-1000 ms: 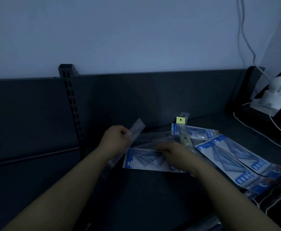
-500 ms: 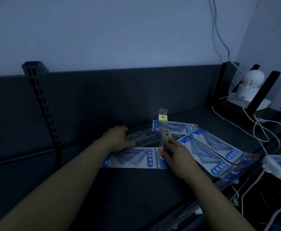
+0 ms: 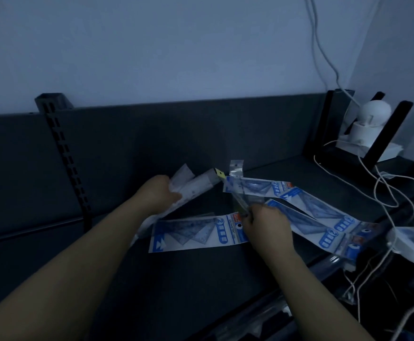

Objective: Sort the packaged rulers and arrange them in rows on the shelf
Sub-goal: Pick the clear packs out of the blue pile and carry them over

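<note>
Light is low and detail in the packs is poor. Landmark: flat pack (image 3: pixel 196 233), blue and white, lying face up on the shelf (image 3: pixel 176 286), long side running left to right.

Your left hand (image 3: pixel 160 193) is above the flat pack's left end, toward the back panel (image 3: pixel 201 134). Its fingers are curled round a bundle of clear packs (image 3: pixel 196 185). The bundle is off the shelf, slanting up and away to the right. Its lower end hangs just past the flat pack's left edge. Number of packs in the bundle: cannot tell.

Your right hand (image 3: pixel 266 225) is at the flat pack's right end, partly over it. Thumb and fingers pinch the near end of a narrow pack (image 3: pixel 236 169), which rises from the hand toward the back panel and ends in a clear hang tab. A yellow tag (image 3: pixel 219 173) shows between that tab and the bundle's far end. Which pack it belongs to: cannot tell.

Right of the flat pack, three more blue packs (image 3: pixel 324 219) fan out on the shelf, overlapping. The narrow pack crosses in front of the rearmost one.

Left of the flat pack, well apart, a slotted upright (image 3: pixel 66 163) stands against the back panel. Far to its right, a white camera (image 3: pixel 370 121) sits between black brackets, with white cables (image 3: pixel 385 190) trailing over the shelf.
</note>
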{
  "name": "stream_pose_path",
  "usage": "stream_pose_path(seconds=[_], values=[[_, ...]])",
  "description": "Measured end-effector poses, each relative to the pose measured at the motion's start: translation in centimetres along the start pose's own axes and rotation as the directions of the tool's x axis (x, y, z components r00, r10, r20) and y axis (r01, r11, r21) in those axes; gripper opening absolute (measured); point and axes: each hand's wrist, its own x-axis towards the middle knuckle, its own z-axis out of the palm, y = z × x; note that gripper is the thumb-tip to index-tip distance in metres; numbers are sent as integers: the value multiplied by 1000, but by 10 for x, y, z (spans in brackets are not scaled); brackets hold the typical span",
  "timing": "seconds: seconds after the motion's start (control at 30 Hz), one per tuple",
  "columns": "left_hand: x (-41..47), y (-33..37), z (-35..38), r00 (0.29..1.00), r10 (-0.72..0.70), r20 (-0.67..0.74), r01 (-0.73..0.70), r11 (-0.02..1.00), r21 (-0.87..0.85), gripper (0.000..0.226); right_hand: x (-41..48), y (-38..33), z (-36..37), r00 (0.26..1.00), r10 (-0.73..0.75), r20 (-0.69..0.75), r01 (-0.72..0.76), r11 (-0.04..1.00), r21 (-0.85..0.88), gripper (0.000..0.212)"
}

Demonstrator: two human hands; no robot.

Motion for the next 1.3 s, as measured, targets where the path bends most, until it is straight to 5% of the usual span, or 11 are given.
stream_pose_path(seconds=[0.17, 0.3, 0.6, 0.8, 0.93, 1.1, 1.3], values=[[-9, 2, -3, 994, -47, 94, 51, 998, -39, 37, 8, -1, -11, 995, 39, 94, -33, 997, -66, 26], [-20, -2, 9, 976, -70, 206, 43, 990, 136, 37, 17, 2, -21, 967, 51, 249, -68, 996, 58, 23], [-34, -5, 2, 985, -54, 167, 15, 975, 224, 39, 25, -5, -35, 870, 109, 480, -190, 974, 124, 15], [-37, -9, -2, 989, -77, 125, 82, 996, -41, 26, 32, -9, -39, 924, 161, 347, -203, 975, 89, 23], [-41, -10, 3, 993, -90, 74, 110, 938, -330, 28, 26, -15, -42, 970, 159, 184, -209, 931, 299, 27], [-50, 0, 17, 991, -116, 73, 137, 816, -562, 27, 13, -31, -38, 932, 58, 357, -261, 790, 554, 17], [-67, 9, 26, 983, -113, 145, 181, 726, -663, 14, -4, -55, -22, 885, 26, 465, -356, 682, 639, 14]])
